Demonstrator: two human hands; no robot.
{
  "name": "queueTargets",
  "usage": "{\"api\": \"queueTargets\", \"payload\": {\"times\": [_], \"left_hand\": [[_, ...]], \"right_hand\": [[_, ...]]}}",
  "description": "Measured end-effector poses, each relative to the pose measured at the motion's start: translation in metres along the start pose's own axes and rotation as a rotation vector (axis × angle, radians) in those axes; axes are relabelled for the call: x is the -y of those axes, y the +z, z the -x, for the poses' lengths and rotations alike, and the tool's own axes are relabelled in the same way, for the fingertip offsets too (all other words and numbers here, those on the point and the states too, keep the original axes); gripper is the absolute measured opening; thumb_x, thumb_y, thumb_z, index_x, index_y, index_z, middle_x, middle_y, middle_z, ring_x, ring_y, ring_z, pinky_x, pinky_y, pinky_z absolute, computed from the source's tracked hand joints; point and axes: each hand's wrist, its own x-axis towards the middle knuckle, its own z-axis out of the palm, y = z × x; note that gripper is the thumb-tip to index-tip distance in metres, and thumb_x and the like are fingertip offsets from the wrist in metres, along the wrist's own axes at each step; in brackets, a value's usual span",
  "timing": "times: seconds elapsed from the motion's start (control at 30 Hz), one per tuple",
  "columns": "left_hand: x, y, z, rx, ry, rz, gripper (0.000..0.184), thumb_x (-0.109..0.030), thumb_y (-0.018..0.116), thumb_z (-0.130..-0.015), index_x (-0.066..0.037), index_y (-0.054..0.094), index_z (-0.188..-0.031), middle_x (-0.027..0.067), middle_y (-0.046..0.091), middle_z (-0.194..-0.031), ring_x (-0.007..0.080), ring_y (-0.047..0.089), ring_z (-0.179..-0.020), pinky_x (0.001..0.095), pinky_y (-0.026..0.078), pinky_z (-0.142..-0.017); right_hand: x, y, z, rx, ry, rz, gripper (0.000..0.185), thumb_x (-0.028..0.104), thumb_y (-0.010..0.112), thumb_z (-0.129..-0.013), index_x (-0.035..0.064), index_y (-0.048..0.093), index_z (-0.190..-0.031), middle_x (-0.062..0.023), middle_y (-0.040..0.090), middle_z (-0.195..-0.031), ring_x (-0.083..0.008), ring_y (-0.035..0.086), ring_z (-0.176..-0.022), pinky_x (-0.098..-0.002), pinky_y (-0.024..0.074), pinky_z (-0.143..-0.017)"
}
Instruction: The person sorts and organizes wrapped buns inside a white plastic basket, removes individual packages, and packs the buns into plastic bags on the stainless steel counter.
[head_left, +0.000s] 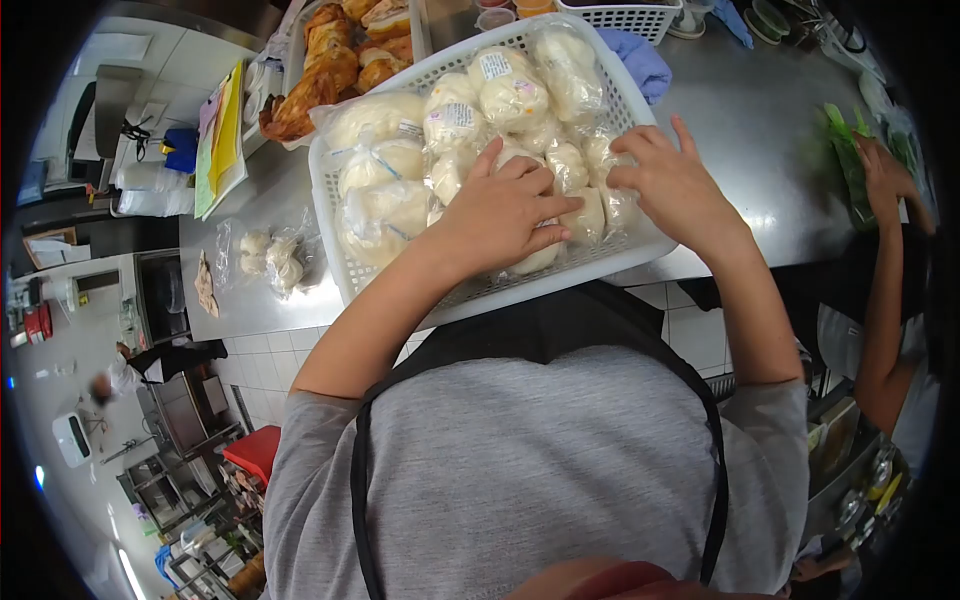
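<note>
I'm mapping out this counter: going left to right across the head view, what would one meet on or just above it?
Small bagged buns, white basket of wrapped buns, leafy greens in a co-worker's hand.

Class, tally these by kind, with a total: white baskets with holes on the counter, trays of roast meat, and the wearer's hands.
Baskets: 2 (large basket under the bagged buns; small basket)
Meat tray: 1
Hands: 2 (left hand; right hand)
Total: 5
</note>
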Motion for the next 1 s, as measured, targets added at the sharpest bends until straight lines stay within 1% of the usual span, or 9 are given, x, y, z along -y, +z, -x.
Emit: {"api": "queueTargets", "payload": {"times": [0.1,0.17,0.27,0.4,0.47,0.63,0.7,0.87,1.0], "left_hand": [[-0.011,0.003,-0.006,0.009,-0.019,-0.077,0.040,-0.042,0.059,-0.084,-0.021,0.060,-0.118,0.0042,0.056,-0.102,0.0243,0.051,-0.109,0.0582,0.019,-0.108],[-0.017,0.004,-0.012,0.015,-0.019,-0.104,0.037,-0.039,0.060,-0.083,-0.020,0.061,-0.114,0.0041,0.056,-0.102,0.0241,0.051,-0.108,0.0569,0.020,-0.108],[-0.029,0.015,-0.026,-0.012,0.014,-0.129,0.030,-0.033,0.061,-0.082,-0.017,0.062,-0.107,0.0037,0.056,-0.101,0.0235,0.052,-0.106,0.0544,0.024,-0.107],[-0.033,0.031,-0.035,-0.076,0.145,-0.092,0.017,-0.021,0.062,-0.080,-0.013,0.061,-0.096,0.0017,0.056,-0.096,0.0214,0.055,-0.098,0.0489,0.033,-0.103],[-0.031,0.026,-0.031,-0.115,0.146,-0.079,0.015,-0.018,0.063,-0.079,-0.013,0.060,-0.092,0.0016,0.056,-0.094,0.0211,0.055,-0.096,0.0472,0.035,-0.101],[-0.014,0.000,-0.004,-0.150,0.035,-0.001,0.010,-0.015,0.064,-0.078,-0.011,0.058,-0.085,0.0027,0.054,-0.088,0.0212,0.055,-0.093,0.0436,0.037,-0.100],[-0.013,-0.004,0.002,-0.081,-0.005,-0.016,0.005,-0.014,0.057,-0.080,-0.010,0.057,-0.085,0.0034,0.054,-0.088,0.0217,0.054,-0.094,0.0449,0.036,-0.100],[-0.014,-0.003,0.003,-0.081,0.013,0.031,0.008,-0.013,0.061,-0.080,-0.009,0.057,-0.085,0.0043,0.053,-0.091,0.0232,0.054,-0.095,0.0447,0.034,-0.103],[-0.016,-0.006,0.002,-0.059,0.006,0.059,0.012,-0.012,0.065,-0.078,-0.007,0.056,-0.084,0.0049,0.052,-0.094,0.0248,0.053,-0.097,0.0462,0.033,-0.103]], "right_hand": [[-0.006,0.016,-0.004,-0.144,-0.180,0.042,0.016,0.007,0.054,-0.078,0.0142,0.067,-0.083,-0.0026,0.056,-0.096,-0.0189,0.050,-0.108,-0.0594,0.0212,-0.108],[-0.008,0.007,-0.012,0.090,-0.257,0.028,0.015,0.005,0.065,-0.069,0.0136,0.064,-0.080,0.0001,0.055,-0.095,-0.0179,0.053,-0.103,-0.0521,0.0209,-0.112],[-0.018,-0.006,-0.021,0.299,-0.306,-0.027,0.011,0.005,0.065,-0.069,0.0119,0.062,-0.076,-0.0008,0.053,-0.089,-0.0176,0.054,-0.097,-0.0507,0.0220,-0.112],[-0.029,0.001,-0.023,0.265,-0.293,-0.052,0.010,0.005,0.065,-0.070,0.0103,0.060,-0.076,-0.0011,0.054,-0.087,-0.0189,0.055,-0.093,-0.0475,0.0227,-0.113],[-0.030,0.008,-0.019,0.062,-0.282,-0.210,0.008,0.005,0.065,-0.073,0.0085,0.059,-0.077,-0.0016,0.055,-0.089,-0.0199,0.055,-0.093,-0.0448,0.0236,-0.113],[-0.031,0.017,-0.015,-0.050,-0.213,-0.254,0.007,0.003,0.062,-0.075,0.0075,0.059,-0.080,-0.0030,0.055,-0.090,-0.0211,0.054,-0.095,-0.0422,0.0260,-0.112],[-0.030,0.020,-0.014,-0.098,-0.200,-0.282,0.007,0.002,0.059,-0.075,0.0075,0.059,-0.080,-0.0041,0.055,-0.089,-0.0219,0.054,-0.096,-0.0404,0.0268,-0.112],[-0.026,0.026,-0.009,-0.335,-0.034,-0.344,0.020,0.001,0.055,-0.077,0.0065,0.061,-0.096,-0.0070,0.054,-0.115,-0.0266,0.049,-0.114,-0.0374,0.0392,-0.100],[-0.026,0.031,-0.004,-0.428,0.061,-0.337,0.028,-0.007,0.052,-0.077,0.0039,0.059,-0.102,-0.0095,0.050,-0.124,-0.0298,0.046,-0.118,-0.0364,0.0421,-0.096]]}}
